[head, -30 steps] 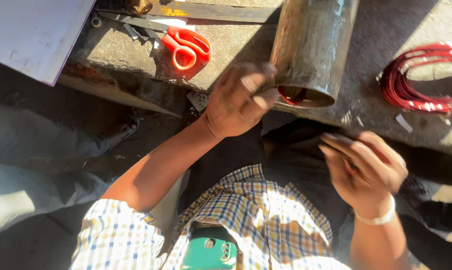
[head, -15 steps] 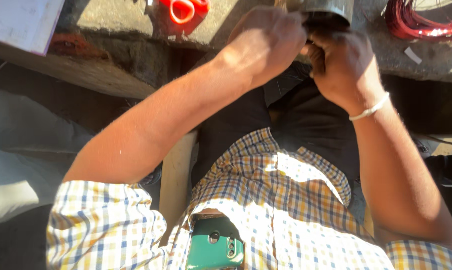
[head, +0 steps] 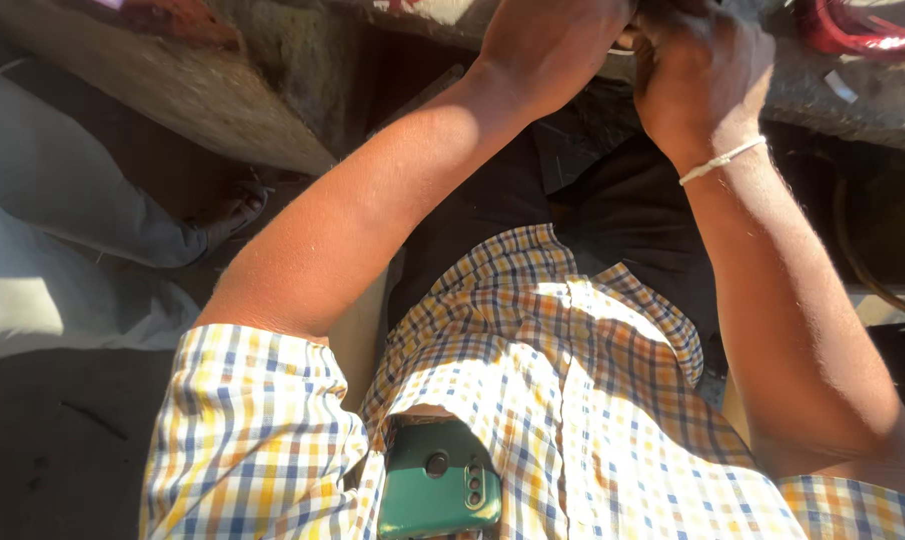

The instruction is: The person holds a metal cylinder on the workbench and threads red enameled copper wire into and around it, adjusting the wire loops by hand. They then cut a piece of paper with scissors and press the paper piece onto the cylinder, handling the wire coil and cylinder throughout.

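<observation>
My left hand and my right hand are pressed close together at the top edge of the head view, over the rim of a rough concrete slab. Both have their fingers curled. The frame's edge cuts off the fingertips, so whatever lies between them is hidden. A thin white band circles my right wrist. Both forearms stretch up from my checked shirt and dark trousers.
A red coil of wire lies on the slab at the top right. Left of me is another person's grey trouser leg and foot. A green phone sits in my shirt pocket. A second slab edge runs along the top left.
The view has tilted down towards my body. The metal pipe and red scissors have left the frame. My two hands, apart a second ago, are now together at the top edge.
</observation>
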`<state>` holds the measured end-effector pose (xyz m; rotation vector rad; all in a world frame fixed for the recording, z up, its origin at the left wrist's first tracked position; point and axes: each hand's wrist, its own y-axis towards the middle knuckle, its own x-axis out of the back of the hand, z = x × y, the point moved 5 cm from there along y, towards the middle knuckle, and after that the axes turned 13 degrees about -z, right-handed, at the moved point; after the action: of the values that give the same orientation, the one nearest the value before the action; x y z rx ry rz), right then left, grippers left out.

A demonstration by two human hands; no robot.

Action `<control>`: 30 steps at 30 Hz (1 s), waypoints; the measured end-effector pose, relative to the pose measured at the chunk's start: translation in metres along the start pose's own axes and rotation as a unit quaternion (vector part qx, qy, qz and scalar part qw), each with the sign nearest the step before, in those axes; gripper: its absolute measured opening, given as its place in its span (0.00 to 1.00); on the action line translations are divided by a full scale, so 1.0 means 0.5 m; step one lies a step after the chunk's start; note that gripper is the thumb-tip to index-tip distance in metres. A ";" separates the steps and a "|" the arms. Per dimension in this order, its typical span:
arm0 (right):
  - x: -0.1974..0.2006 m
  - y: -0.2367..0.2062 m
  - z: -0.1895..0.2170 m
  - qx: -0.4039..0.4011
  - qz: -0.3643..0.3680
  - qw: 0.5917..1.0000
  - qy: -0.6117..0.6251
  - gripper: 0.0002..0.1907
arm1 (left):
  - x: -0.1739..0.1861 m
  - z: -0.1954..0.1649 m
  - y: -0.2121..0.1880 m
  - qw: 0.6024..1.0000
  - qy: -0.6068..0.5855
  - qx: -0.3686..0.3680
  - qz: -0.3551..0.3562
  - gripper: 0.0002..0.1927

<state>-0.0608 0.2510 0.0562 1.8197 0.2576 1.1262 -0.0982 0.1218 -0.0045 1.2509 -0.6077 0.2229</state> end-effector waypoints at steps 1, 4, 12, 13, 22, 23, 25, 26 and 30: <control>0.012 -0.008 -0.002 -0.001 0.004 1.000 0.028 0.08 | -0.001 0.004 -0.004 1.000 -0.012 0.005 0.012 0.04; 0.049 -0.038 -0.037 -0.048 -0.026 0.997 0.050 0.03 | 0.009 0.009 -0.015 0.998 -0.045 0.016 0.027 0.04; -0.082 -0.038 -0.334 -0.369 0.010 0.905 0.214 0.12 | 0.143 0.018 -0.033 0.973 -0.224 -0.008 -0.055 0.16; -0.113 -0.020 -0.348 -0.366 0.017 0.898 0.244 0.13 | 0.161 0.028 -0.037 0.971 -0.226 0.032 -0.066 0.17; -0.181 0.103 -0.233 -0.310 0.106 0.912 0.248 0.20 | 0.163 0.006 -0.029 0.947 -0.245 0.208 0.000 0.49; -0.169 0.118 -0.215 -0.273 0.089 0.921 0.264 0.17 | 0.159 0.007 -0.026 0.944 -0.248 0.218 0.004 0.49; -0.155 0.144 -0.191 -0.216 0.063 0.933 0.281 0.13 | 0.156 0.011 -0.019 0.940 -0.252 0.230 0.005 0.48; -0.150 0.154 -0.183 -0.199 0.056 0.937 0.283 0.12 | 0.157 0.013 -0.017 0.939 -0.254 0.233 0.001 0.47; -0.140 0.172 -0.165 -0.159 0.051 0.950 0.265 0.12 | 0.153 0.007 -0.014 0.929 -0.270 0.251 0.029 0.43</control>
<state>-0.1881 0.2140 0.0944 1.2360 0.2744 1.6202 -0.0331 0.1036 0.0322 1.8142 -1.1113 0.0794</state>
